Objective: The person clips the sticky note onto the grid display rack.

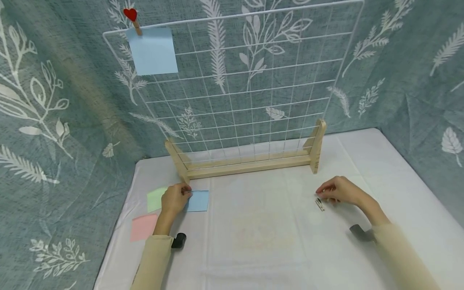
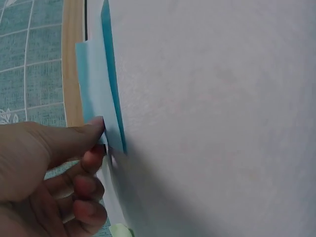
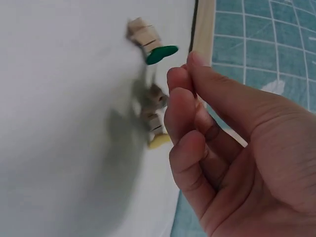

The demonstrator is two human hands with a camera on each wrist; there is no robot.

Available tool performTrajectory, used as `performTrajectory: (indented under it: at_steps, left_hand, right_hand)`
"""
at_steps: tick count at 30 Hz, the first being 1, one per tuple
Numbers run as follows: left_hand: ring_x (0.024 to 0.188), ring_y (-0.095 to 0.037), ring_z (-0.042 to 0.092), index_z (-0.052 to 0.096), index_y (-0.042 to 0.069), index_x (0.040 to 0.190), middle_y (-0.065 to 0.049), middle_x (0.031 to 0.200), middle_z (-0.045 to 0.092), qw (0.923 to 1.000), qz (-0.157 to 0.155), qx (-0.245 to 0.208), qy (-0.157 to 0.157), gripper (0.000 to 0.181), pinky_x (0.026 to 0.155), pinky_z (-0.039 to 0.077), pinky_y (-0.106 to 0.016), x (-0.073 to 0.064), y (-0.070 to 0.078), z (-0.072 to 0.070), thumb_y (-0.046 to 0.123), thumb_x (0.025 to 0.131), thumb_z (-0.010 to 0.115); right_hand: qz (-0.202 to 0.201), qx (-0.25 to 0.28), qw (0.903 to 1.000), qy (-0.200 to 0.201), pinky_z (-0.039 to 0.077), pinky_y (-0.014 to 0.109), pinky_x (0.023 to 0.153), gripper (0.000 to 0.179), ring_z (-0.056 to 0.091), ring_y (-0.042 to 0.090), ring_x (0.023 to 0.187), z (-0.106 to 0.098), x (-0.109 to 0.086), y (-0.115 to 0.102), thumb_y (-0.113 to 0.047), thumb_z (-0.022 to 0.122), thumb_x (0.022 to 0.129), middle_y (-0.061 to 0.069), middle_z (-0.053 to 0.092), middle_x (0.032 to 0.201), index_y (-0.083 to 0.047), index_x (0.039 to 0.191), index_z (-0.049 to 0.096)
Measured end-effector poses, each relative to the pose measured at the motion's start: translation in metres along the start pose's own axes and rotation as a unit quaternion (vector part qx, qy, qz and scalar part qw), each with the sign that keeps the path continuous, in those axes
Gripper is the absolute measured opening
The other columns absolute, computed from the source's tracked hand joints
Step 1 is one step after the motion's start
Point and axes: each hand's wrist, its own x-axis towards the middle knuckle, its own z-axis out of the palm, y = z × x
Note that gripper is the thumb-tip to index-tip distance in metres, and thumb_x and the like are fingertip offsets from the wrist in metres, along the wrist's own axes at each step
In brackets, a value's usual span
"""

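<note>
My left hand (image 1: 175,200) pinches the near edge of a blue sticky note (image 1: 199,200) between thumb and fingers, low over the table. In the left wrist view the light blue sheet (image 2: 94,74) stands bent up, with a darker blue strip beside it. Over to the right, my right hand (image 1: 338,190) hovers by small wooden clothespins (image 1: 320,204). Its fingers curl loosely, thumb and index tips close together, with nothing visible between them. In the right wrist view, one clothespin (image 3: 144,35) has a green decoration and another (image 3: 158,140) a yellow one.
Green (image 1: 156,199) and pink (image 1: 143,227) sticky notes lie beside my left hand. A white wire grid (image 1: 250,92) rises from a wooden stand (image 1: 250,166) at the back. At its top left, a red-heart clothespin (image 1: 137,27) holds a blue note (image 1: 155,52).
</note>
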Motion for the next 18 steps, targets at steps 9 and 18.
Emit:
performTrajectory:
  at_steps: [9, 18]
  left_hand:
    - [0.067, -0.024, 0.060, 0.073, 0.002, 0.086, -0.008, 0.076, 0.067, 0.9990, -0.027, -0.027, 0.021, 0.005, 0.057, 0.047, -0.039, -0.005, -0.004, 0.003, 0.006, 0.087, 0.071]
    - [0.077, -0.032, 0.067, 0.074, -0.002, 0.091, -0.018, 0.092, 0.072, 0.9913, -0.002, -0.120, 0.054, 0.007, 0.063, 0.050, -0.039, -0.004, -0.004, 0.007, 0.004, 0.087, 0.072]
  right_hand:
    - [0.014, 0.038, 0.9988, -0.026, 0.046, 0.023, 0.048, 0.028, 0.058, 0.012, 0.050, 0.014, -0.002, 0.009, -0.015, 0.073, 0.088, 0.003, 0.070, 0.072, 0.006, 0.106, 0.071]
    - [-0.025, -0.051, 0.9980, 0.026, 0.047, 0.022, 0.065, 0.014, 0.054, 0.005, 0.068, 0.021, 0.000, 0.001, -0.019, 0.080, 0.081, -0.005, 0.067, 0.078, -0.007, 0.087, 0.074]
